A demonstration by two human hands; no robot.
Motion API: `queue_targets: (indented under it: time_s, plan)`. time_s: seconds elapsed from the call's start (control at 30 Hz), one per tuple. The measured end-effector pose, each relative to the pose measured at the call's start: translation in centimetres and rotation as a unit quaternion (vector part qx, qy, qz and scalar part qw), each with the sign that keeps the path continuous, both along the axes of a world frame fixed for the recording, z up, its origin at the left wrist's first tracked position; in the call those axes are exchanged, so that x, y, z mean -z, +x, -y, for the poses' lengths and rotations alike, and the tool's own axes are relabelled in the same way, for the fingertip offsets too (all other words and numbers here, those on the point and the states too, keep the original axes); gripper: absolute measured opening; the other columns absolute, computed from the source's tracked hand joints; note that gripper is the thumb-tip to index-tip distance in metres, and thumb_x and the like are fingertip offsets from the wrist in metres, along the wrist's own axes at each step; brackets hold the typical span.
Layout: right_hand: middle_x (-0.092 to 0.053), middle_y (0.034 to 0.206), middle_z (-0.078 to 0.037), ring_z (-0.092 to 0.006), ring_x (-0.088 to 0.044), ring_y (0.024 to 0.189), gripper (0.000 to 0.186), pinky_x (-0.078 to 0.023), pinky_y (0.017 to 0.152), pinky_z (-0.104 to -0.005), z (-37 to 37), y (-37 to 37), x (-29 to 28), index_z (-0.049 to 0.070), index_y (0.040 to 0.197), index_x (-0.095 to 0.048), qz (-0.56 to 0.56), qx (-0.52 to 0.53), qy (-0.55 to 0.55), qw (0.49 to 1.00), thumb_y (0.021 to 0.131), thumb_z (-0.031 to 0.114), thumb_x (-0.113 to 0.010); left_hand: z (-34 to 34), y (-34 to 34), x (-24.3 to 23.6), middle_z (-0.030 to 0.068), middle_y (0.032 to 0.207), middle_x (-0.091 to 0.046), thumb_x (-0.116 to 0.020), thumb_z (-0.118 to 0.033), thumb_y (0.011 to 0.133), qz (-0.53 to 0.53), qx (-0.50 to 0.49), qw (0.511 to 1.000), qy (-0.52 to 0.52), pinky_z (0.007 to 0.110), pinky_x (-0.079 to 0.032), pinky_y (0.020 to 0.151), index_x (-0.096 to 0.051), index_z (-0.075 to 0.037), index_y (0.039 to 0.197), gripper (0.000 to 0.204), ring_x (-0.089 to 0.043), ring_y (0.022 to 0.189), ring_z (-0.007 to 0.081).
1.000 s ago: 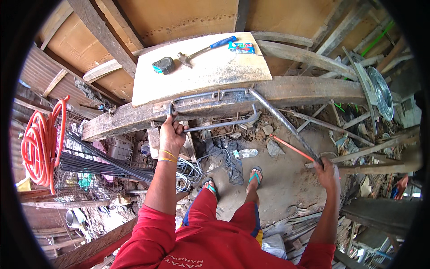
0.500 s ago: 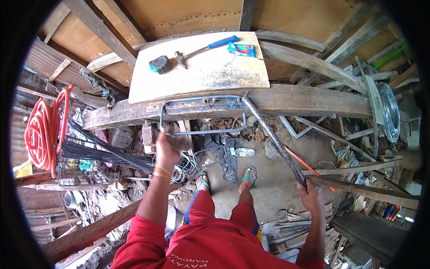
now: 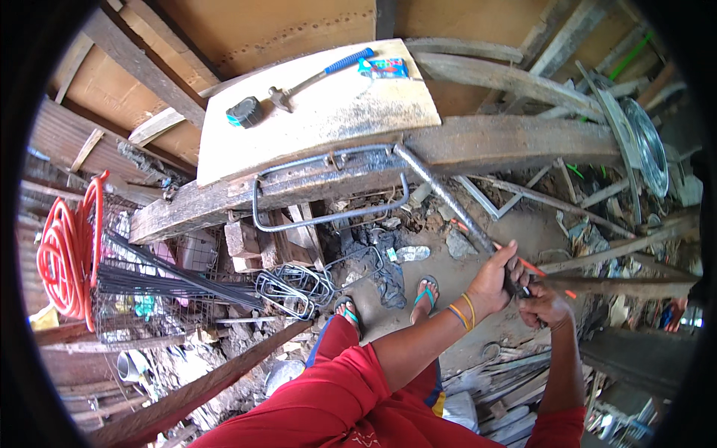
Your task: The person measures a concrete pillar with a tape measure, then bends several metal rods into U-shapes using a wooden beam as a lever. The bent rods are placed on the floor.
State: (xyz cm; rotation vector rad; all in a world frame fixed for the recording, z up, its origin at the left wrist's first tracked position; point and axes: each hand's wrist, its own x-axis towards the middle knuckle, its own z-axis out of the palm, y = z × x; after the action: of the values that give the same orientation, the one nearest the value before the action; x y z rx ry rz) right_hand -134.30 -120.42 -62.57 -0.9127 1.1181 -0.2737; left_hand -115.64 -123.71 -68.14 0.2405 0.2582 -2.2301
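Note:
A long dark metal bar [image 3: 441,190] slants from the wooden beam down to my two hands at the right. My left hand [image 3: 494,282] reaches across my body and is closed round the bar near its lower end. Just below it, my right hand [image 3: 547,305] is closed on the bar's end. At the bar's upper end a steel rod [image 3: 328,218], bent into a rectangular loop, lies against pegs on the beam [image 3: 515,142]. The loop's lower side hangs out over the beam's near edge.
A pale board [image 3: 321,112] behind the beam carries a hammer [image 3: 321,78], a tape measure [image 3: 244,113] and a blue packet [image 3: 383,69]. An orange hose coil [image 3: 66,254] hangs left, above black rods [image 3: 175,280]. Bent rod loops [image 3: 295,287] lie near my feet; a wire coil [image 3: 644,149] hangs right.
My left hand has left the bent rod's left corner and moved right onto the bar, beside my right hand. The view has tilted and shifted slightly.

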Motion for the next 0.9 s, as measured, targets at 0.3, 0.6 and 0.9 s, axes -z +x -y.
queue_targets:
  time_s: [0.3,0.6,0.9]
  plan:
    - [-0.049,0.059,0.000,-0.0086,-0.044,0.045,0.020,-0.034,0.042,-0.0276,-14.9,21.0,-0.2,0.007,0.086,-0.057,-0.134,0.264,-0.014,0.955,0.095,0.020,-0.069,-8.3,15.0,-1.0,-0.0036,0.061,-0.037,-0.068,-0.034,0.097,0.062,0.137,0.988,0.039,0.032,-0.035,0.056,-0.043,-0.018,0.077,0.036,-0.036,0.054,0.0125]
    - [-0.052,0.057,0.000,-0.0090,-0.047,0.045,0.029,-0.037,0.043,-0.0278,-16.8,27.8,1.3,0.006,0.076,-0.055,-0.030,0.293,-0.016,0.955,0.100,0.020,-0.066,-8.4,21.0,-0.5,-0.0040,0.063,-0.040,-0.060,-0.034,0.100,0.094,0.240,0.966,-0.021,0.036,-0.046,0.070,-0.049,-0.014,0.082,0.029,-0.045,0.058,0.0151]
    - [-0.049,0.056,0.001,-0.0090,-0.049,0.046,0.032,-0.037,0.042,-0.0283,-14.0,21.7,-1.0,0.010,0.078,-0.054,0.055,0.125,0.074,0.988,0.101,0.030,-0.064,-6.9,30.7,0.0,0.0127,0.126,-0.062,-0.066,-0.024,0.096,0.389,0.192,0.895,-0.105,0.046,-0.050,0.096,-0.048,-0.008,0.140,0.051,-0.064,0.109,0.0281]
